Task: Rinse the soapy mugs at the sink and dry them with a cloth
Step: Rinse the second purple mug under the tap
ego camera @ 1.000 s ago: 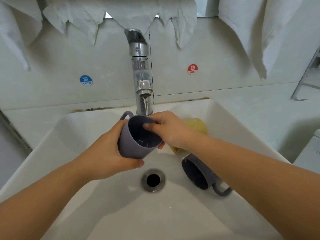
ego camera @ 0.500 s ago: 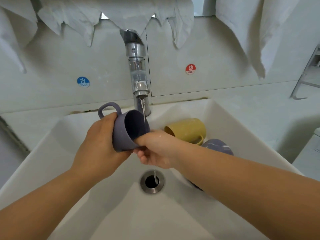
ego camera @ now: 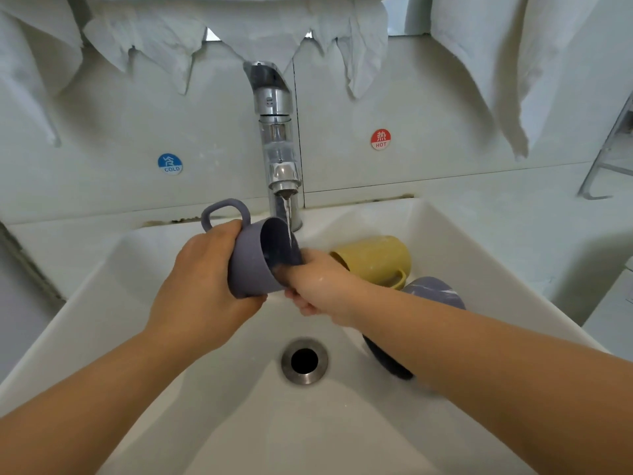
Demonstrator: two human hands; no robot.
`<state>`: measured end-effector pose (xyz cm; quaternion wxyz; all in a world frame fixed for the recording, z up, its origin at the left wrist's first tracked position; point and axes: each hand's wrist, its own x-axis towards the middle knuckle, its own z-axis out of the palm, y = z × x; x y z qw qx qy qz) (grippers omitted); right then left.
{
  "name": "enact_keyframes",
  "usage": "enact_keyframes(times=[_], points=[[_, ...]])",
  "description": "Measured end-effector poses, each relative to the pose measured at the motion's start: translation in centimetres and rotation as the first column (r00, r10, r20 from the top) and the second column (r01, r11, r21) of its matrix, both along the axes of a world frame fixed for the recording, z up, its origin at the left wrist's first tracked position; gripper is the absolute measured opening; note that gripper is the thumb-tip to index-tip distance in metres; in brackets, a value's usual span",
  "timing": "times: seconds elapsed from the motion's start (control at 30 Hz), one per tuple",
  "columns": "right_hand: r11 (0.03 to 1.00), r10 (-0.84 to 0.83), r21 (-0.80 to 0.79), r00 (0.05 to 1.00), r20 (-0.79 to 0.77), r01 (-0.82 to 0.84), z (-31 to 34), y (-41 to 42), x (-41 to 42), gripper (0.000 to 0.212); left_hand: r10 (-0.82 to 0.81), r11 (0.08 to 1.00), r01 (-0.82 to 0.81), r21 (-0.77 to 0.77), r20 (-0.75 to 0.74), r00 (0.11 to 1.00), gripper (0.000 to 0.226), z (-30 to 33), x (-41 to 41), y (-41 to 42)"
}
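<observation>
My left hand [ego camera: 202,286] grips a purple-grey mug [ego camera: 255,258] by its body, tipped on its side with the mouth facing right and the handle up. Water runs from the chrome tap [ego camera: 277,145] onto the mug's rim. My right hand [ego camera: 318,286] is at the mug's mouth, its fingers curled over the lower rim. A yellow mug [ego camera: 376,258] lies on its side in the white sink [ego camera: 479,255] behind my right hand. A second purple mug [ego camera: 431,293] lies to the right, partly hidden by my right forearm.
The drain [ego camera: 304,361] sits in the middle of the basin. White cloths [ego camera: 486,63] hang along the wall above the tap. Blue COLD [ego camera: 170,164] and red HOT [ego camera: 380,139] stickers flank the tap. A metal rack [ego camera: 606,166] shows at the right edge.
The purple mug went from mouth-up under the tap to tipped sideways with its handle raised. My right hand slid from inside the mouth to the lower rim.
</observation>
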<state>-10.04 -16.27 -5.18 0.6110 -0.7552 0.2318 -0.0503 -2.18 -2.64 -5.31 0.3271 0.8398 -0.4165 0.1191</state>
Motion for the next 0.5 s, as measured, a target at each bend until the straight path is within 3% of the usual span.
enact_keyframes(times=[0.07, 0.13, 0.2, 0.27, 0.4, 0.5], points=[[0.970, 0.021, 0.244, 1.000, -0.012, -0.018, -0.1, 0.6, 0.0, 0.012, 0.015, 1.000, -0.015, -0.001, 0.014, 1.000, 0.058, 0.0, 0.1, 0.0], [0.963, 0.016, 0.268, 1.000, -0.003, -0.014, -0.3, 0.4, 0.0, 0.013, 0.008, 1.000, -0.008, 0.000, 0.004, 1.000, 0.059, -0.1, 0.1, 0.0], [0.999, -0.006, 0.052, 1.000, -0.006, 0.006, -0.5, -0.1, 0.1, 0.009, -0.002, 1.000, 0.002, 0.013, -0.001, 1.000, 0.059, -0.4, -0.1, -0.1], [0.988, -0.037, -0.150, 0.999, 0.017, 0.039, -0.7, -0.6, 0.2, 0.017, 0.002, 1.000, -0.002, 0.006, -0.032, 0.999, 0.060, -0.7, -0.4, -0.3], [0.983, -0.049, -0.175, 0.998, 0.049, 0.057, -0.1, -1.2, 0.2, 0.023, -0.063, 0.998, 0.065, 0.005, -0.192, 0.979, 0.071, -1.2, -0.4, -0.2], [0.951, -0.053, -0.298, 0.994, 0.090, 0.078, 0.9, -2.4, -0.3, 0.021, -0.077, 0.985, 0.099, 0.141, -0.156, 0.985, 0.061, -0.6, -0.7, 0.3]])
